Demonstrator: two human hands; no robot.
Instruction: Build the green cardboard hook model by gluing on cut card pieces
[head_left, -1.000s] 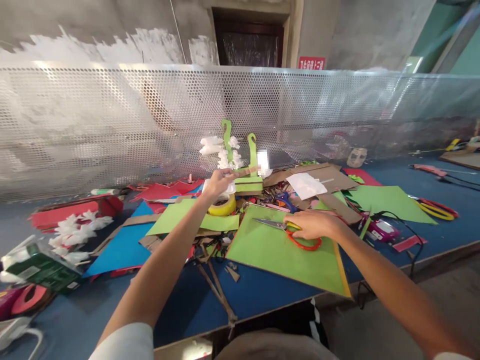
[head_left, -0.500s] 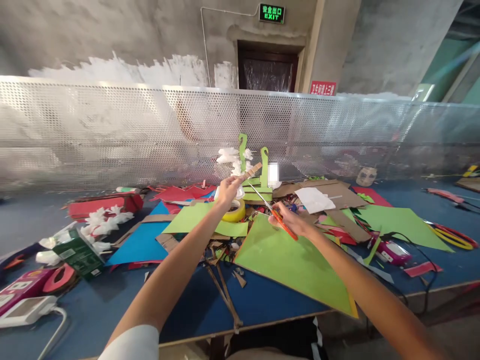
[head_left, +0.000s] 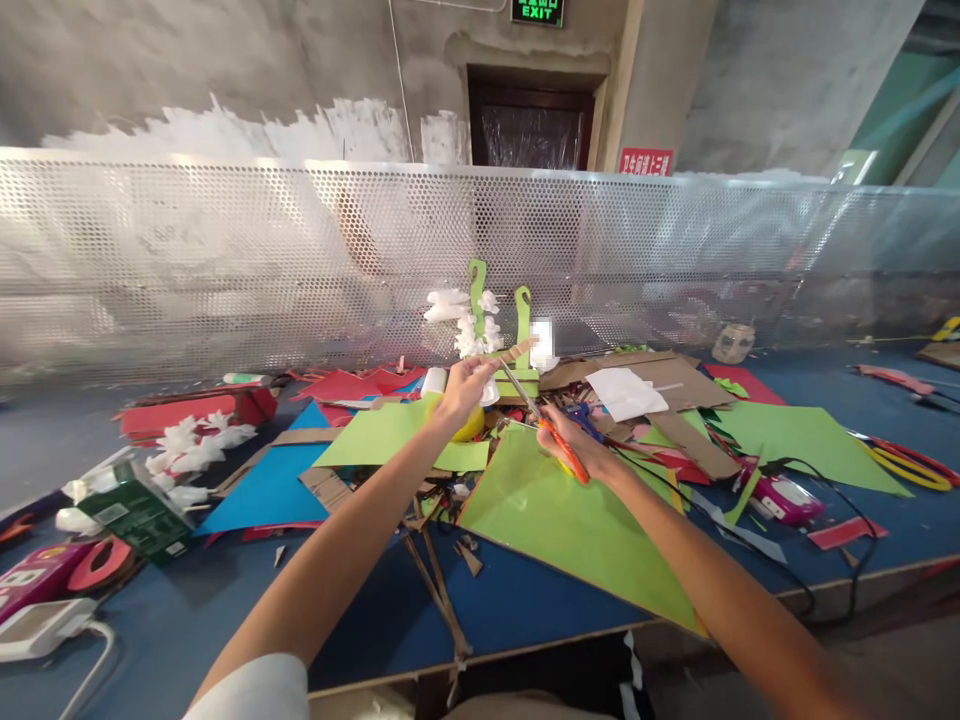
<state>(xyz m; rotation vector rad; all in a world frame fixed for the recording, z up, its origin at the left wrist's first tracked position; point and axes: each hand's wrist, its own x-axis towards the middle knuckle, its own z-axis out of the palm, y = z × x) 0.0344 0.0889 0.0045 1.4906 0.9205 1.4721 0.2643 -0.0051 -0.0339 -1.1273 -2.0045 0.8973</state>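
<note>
My left hand (head_left: 466, 388) pinches a narrow strip of brown cardboard (head_left: 517, 350), which points up and to the right. In my right hand (head_left: 566, 440) is a pair of scissors (head_left: 561, 446) with orange handles, my fingers wrapped round them. The metal blades reach up to the left, their tips at the strip close to my left fingers. Whether the blades touch the strip I cannot tell. Just behind stands a green paper piece with two curled uprights (head_left: 523, 325) and white crumpled tufts (head_left: 466, 335). A yellow tape roll (head_left: 471, 425) is partly hidden by my left hand.
A large green sheet (head_left: 577, 530) lies below my right hand, a blue sheet (head_left: 262, 480) to the left. A green box (head_left: 135, 510) stands at left. Yellow-and-red-handled scissors (head_left: 907, 465) and a black cable (head_left: 855, 490) lie at right. A perforated metal panel (head_left: 300, 260) borders the back.
The view has tilted down and shifted slightly right. The scissor tips are nearer the strip and my left fingers. Both hands keep their holds.
</note>
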